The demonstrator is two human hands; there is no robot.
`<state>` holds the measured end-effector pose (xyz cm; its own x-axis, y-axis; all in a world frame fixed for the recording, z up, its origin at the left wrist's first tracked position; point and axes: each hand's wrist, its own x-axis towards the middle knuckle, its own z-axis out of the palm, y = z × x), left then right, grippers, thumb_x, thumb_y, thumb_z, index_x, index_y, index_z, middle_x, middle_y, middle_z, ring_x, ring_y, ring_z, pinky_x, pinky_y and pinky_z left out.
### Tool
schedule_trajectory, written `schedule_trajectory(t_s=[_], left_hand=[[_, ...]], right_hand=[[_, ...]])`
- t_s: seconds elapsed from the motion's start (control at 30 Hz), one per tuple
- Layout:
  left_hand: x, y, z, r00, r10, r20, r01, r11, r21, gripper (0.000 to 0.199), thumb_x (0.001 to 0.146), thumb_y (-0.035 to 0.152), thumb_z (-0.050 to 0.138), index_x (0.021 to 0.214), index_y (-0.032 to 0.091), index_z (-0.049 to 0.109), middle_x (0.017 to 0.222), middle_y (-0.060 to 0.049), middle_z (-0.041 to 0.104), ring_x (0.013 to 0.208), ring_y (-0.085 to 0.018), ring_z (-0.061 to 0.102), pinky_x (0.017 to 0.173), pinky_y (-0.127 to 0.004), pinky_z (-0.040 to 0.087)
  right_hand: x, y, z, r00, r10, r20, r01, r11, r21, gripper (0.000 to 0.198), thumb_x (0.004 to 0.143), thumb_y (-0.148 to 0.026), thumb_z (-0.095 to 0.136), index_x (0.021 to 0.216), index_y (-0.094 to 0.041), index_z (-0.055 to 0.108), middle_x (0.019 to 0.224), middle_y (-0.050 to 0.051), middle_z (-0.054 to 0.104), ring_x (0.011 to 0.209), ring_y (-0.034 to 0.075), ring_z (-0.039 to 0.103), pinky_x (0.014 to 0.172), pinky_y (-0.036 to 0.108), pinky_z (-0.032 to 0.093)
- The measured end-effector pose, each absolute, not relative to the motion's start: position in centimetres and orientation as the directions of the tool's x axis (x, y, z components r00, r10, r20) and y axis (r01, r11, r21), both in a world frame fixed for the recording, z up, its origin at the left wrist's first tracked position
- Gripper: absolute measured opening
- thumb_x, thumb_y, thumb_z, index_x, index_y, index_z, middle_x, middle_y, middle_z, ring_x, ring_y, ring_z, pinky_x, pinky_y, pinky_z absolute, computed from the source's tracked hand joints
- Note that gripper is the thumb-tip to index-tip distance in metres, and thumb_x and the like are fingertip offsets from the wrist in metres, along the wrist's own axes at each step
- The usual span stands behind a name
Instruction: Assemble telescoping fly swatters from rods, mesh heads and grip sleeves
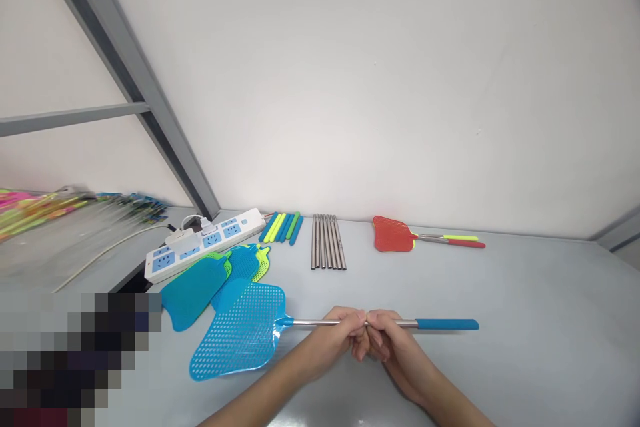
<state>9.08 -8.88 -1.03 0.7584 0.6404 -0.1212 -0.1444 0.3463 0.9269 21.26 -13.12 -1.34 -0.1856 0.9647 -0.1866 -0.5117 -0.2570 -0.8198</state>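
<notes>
A blue fly swatter (240, 333) with a metal rod and a blue handle grip (447, 324) is held level above the grey table, its perforated head to the left. My left hand (346, 330) pinches the rod near its middle, thumb on top. Right beside it, thumbs almost touching, my right hand (386, 333) is closed on the same rod, nearer the grip. Behind the held swatter, loose blue, green and yellow swatter heads (195, 290) lie in an overlapping pile. Several metal rods (327, 243) lie in a row farther back, next to several coloured grips (281, 228).
A white power strip (205, 245) with plugs stands at the back left. Swatters with a red head (393, 233) lie near the wall at right. Bagged colourful items (75, 213) sit beyond the grey frame post (165, 127). The lower left corner is pixelated.
</notes>
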Motion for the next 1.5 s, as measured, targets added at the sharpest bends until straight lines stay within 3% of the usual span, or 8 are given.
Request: schedule_trajectory(t_s=[0.3, 0.47, 0.9, 1.5], left_hand=[[9.4, -9.3, -0.6, 0.738, 0.662, -0.13, -0.228, 0.426, 0.875, 0.038, 0.078, 0.034, 0.04, 0.047, 0.013, 0.048, 0.045, 0.0, 0.044, 0.055, -0.014, 0.048, 0.066, -0.028, 0.037], [9.3, -9.2, -0.5, 0.723, 0.678, -0.135, -0.226, 0.417, 0.88, 0.04, 0.079, 0.032, 0.039, 0.044, 0.014, 0.047, 0.043, 0.001, 0.041, 0.051, -0.011, 0.042, 0.066, -0.027, 0.035], [9.1, -8.8, 0.2, 0.704, 0.697, -0.137, -0.086, 0.275, 0.958, 0.042, 0.081, 0.031, 0.034, 0.042, 0.016, 0.037, 0.038, 0.003, 0.035, 0.042, -0.007, 0.03, 0.05, -0.024, 0.024], [8.7, -8.1, 0.6, 0.682, 0.718, -0.137, 0.0, 0.188, 0.982, 0.043, 0.08, 0.034, 0.034, 0.04, 0.017, 0.034, 0.036, 0.004, 0.033, 0.04, -0.007, 0.025, 0.047, -0.024, 0.022]], right_hand=[[21.3, -13.2, -1.7, -0.166, 0.967, -0.193, -0.545, -0.253, -0.799, 0.033, 0.077, -0.021, 0.041, 0.045, -0.017, 0.035, 0.041, -0.006, 0.025, 0.043, 0.009, 0.022, 0.047, 0.025, 0.02], [21.3, -13.2, -1.5, -0.157, 0.967, -0.202, -0.592, -0.256, -0.764, 0.033, 0.076, -0.02, 0.042, 0.045, -0.018, 0.032, 0.041, -0.007, 0.021, 0.042, 0.008, 0.016, 0.044, 0.024, 0.015], [21.9, -13.1, -1.1, -0.145, 0.98, -0.136, -0.563, -0.194, -0.804, 0.035, 0.077, -0.018, 0.039, 0.044, -0.019, 0.029, 0.039, -0.007, 0.02, 0.04, 0.008, 0.022, 0.046, 0.026, 0.017], [22.2, -12.8, -0.9, -0.101, 0.986, -0.135, -0.554, -0.168, -0.815, 0.035, 0.076, -0.017, 0.04, 0.043, -0.019, 0.029, 0.038, -0.008, 0.02, 0.039, 0.008, 0.023, 0.047, 0.027, 0.017]])
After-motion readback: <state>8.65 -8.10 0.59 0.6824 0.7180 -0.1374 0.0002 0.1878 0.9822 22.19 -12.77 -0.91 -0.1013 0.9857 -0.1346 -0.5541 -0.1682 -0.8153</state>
